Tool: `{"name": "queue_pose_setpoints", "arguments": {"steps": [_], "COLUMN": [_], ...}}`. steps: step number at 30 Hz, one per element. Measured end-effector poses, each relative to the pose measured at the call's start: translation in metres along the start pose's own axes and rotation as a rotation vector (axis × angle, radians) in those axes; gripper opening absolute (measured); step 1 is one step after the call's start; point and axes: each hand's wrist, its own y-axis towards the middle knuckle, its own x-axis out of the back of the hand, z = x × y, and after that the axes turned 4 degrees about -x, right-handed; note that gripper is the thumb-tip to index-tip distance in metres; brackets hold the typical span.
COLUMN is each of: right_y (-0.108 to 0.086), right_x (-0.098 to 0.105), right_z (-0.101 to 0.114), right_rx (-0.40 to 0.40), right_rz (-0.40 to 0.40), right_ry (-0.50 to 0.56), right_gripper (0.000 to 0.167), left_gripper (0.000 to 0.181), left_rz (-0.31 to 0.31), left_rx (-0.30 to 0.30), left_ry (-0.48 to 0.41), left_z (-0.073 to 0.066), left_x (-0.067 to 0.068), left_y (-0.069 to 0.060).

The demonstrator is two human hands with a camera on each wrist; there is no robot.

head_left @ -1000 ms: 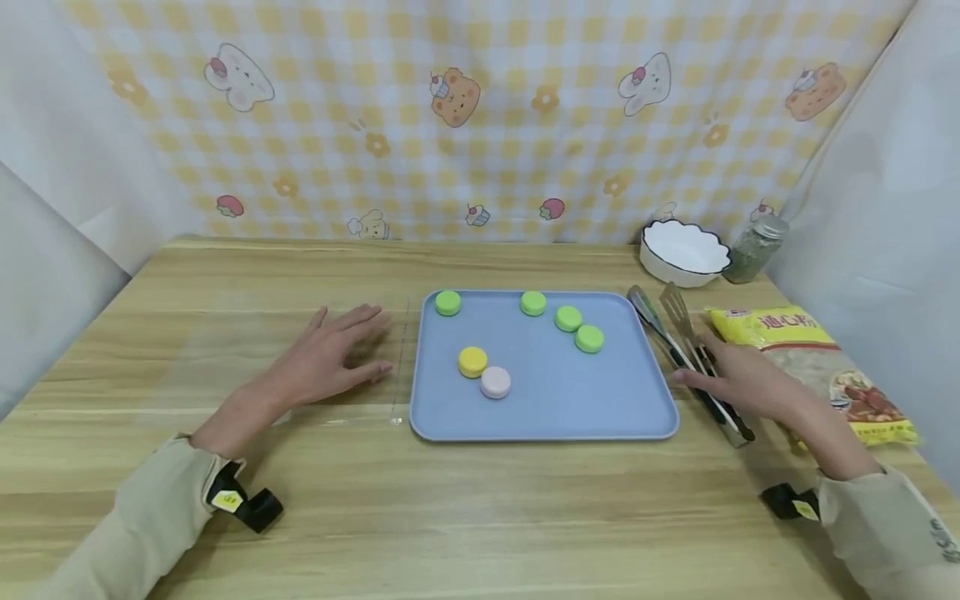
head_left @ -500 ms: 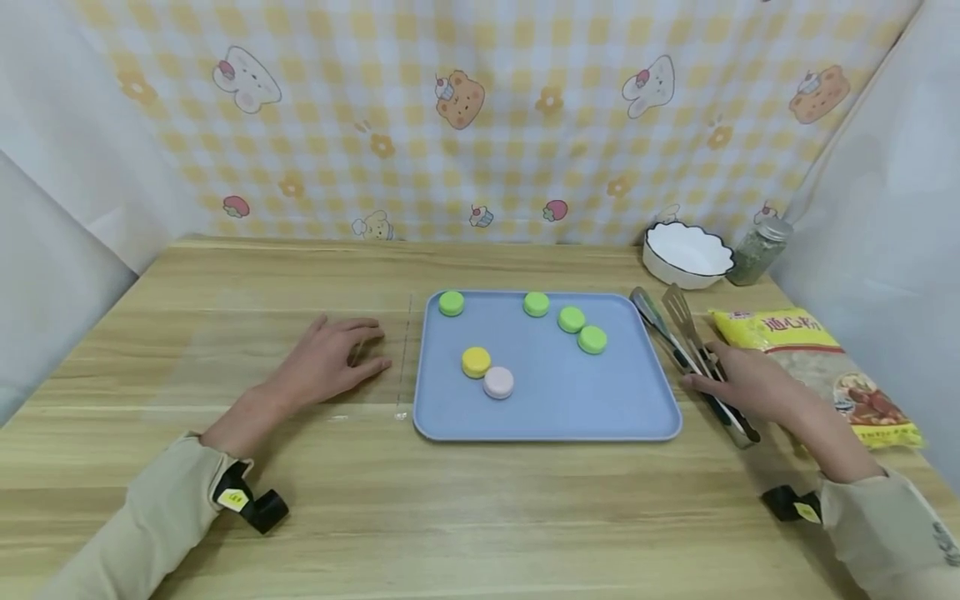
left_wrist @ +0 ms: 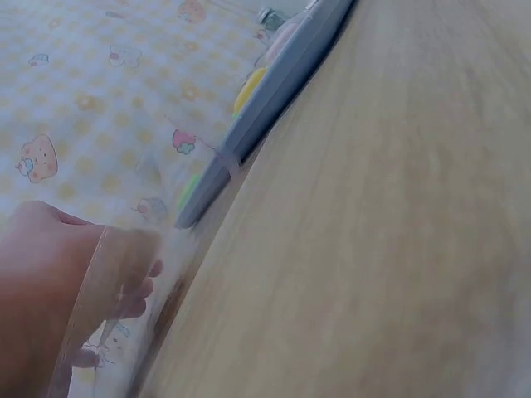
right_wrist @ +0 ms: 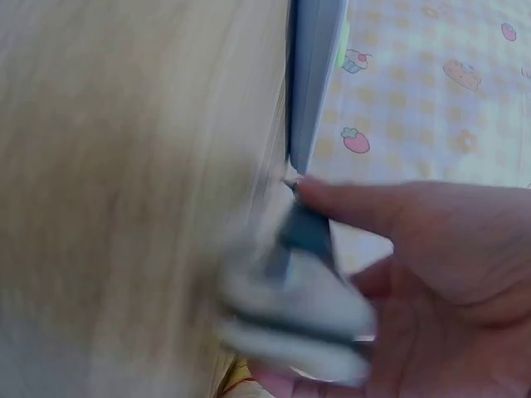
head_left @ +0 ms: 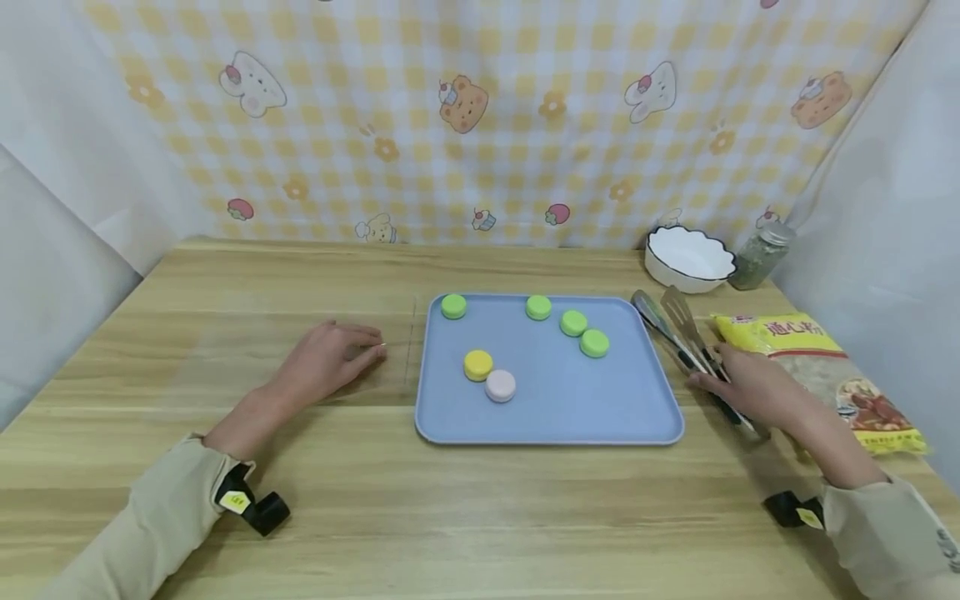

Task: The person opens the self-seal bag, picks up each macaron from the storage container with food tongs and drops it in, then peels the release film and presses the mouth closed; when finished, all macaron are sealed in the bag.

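Note:
My left hand [head_left: 318,362] pinches a clear plastic bag [left_wrist: 133,249] left of the tray; the film also covers part of the fingers in the left wrist view. My right hand [head_left: 757,383] grips metal tongs [head_left: 679,318], one end slotted like a spatula, and their blurred handle end shows in the right wrist view. Between the hands lies a light blue tray [head_left: 547,417]. On it are several green macarons [head_left: 595,342], a yellow macaron [head_left: 477,365] and a pale pink macaron [head_left: 500,385], the last two side by side.
At the back right stand a white scalloped bowl [head_left: 690,258] and a glass jar [head_left: 761,257] of dried herbs. A yellow pasta bag [head_left: 817,367] lies right of the right hand. A checked curtain [head_left: 495,167] hangs behind the wooden table [head_left: 480,508].
The left hand's fingers have drawn together onto the clear bag. The right hand's grip has closed round the tongs, their handle end shifting slightly right. The head view has shifted a little.

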Motion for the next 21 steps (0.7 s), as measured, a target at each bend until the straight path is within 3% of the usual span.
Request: {"name": "queue_pose_setpoints", "arguments": {"steps": [5, 11, 18, 21], "right_y": [-0.002, -0.002, -0.004, -0.002], "right_x": [0.002, 0.004, 0.015, 0.021], "right_z": [-0.001, -0.001, 0.013, 0.029], "right_rx": [-0.015, 0.045, 0.083, 0.151], "right_rz": [-0.107, -0.253, -0.405, -0.448], "right_ry": [0.027, 0.046, 0.141, 0.146], "right_gripper": [0.029, 0.024, 0.038, 0.035], "left_gripper": [0.013, 0.008, 0.008, 0.008], "left_rz": [-0.114, -0.219, -0.279, -0.299], "left_rx": [-0.055, -0.123, -0.097, -0.072], "left_ry": [0.010, -0.003, -0.018, -0.021], "left_z": [-0.002, 0.000, -0.001, -0.001], "left_x": [0.001, 0.000, 0.001, 0.002], "left_y": [-0.001, 0.000, 0.000, 0.000]}}
